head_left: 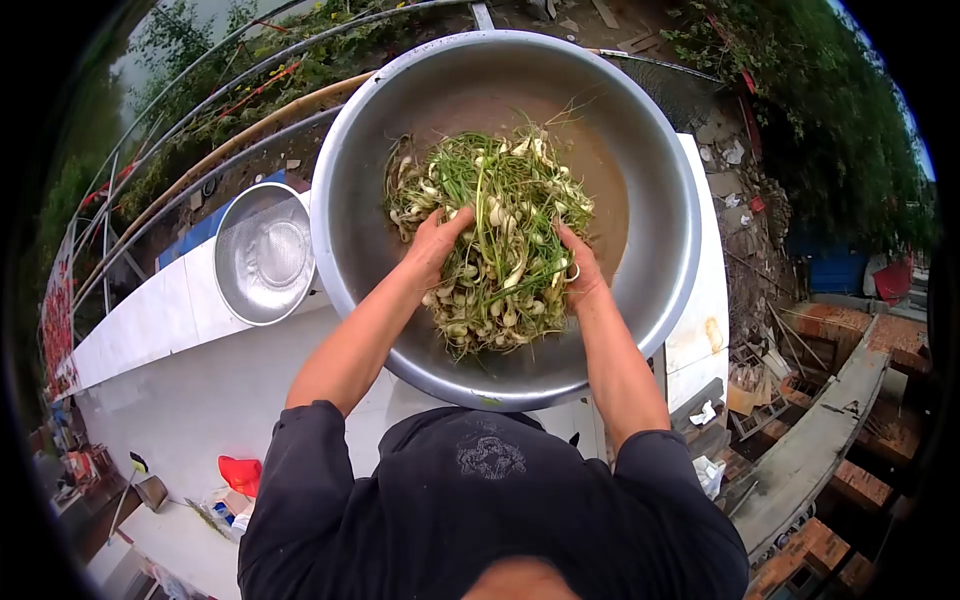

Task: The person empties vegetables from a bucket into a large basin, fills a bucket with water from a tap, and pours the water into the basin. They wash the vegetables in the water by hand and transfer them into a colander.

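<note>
A wide metal basin in front of me holds brown, murky water and a large tangled heap of wild onions, with white bulbs and thin green leaves. On the heap's left side, my left hand has its thumb across the stalks and its other fingers sunk among them. From the opposite side my right hand grips the bunch, its fingertips partly covered by leaves. Between both palms the onions are gathered together, above or at the water; the exact height is hard to tell.
Left of the basin stands a smaller metal strainer on a white ledge. Metal railings run beyond it. A red bag lies at lower left. On the right are rubble, brickwork and a concrete beam far below.
</note>
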Tool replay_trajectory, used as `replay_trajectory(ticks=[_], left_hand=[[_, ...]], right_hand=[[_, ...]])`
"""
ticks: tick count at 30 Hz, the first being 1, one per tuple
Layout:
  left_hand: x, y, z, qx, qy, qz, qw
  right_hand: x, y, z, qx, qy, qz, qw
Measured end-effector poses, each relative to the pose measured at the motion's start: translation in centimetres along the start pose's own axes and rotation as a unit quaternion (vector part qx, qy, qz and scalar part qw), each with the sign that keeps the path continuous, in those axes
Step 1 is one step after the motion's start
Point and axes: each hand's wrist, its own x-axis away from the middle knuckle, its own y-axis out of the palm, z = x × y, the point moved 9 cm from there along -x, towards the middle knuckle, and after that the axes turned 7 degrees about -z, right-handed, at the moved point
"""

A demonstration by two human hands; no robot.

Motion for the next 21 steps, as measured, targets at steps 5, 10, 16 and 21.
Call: replay_trajectory(ticks=[5, 10, 16, 21], left_hand=[[2.0, 3.5, 4.8, 0.088, 0.094, -0.074, 0.989], [6.3, 7.9, 12.2, 0.158, 0.194, -0.170, 0.953], [9.3, 7.9, 17.7, 0.111, 0.259, -0.132, 0.950], [11.1, 4.7, 19.2, 0.087, 0.316, -0.052, 0.943]], right_hand=[[2.6, 6.3, -6.3, 0.054, -0.058, -0.068, 0.995], [6.0, 12.5, -13.0, 0.118, -0.136, -0.098, 0.979], [7.7, 17.1, -15.4, 0.103, -0.155, -0.163, 0.969], [7.2, 20.8, -14.5, 0.111, -0.153, -0.230, 0.955]])
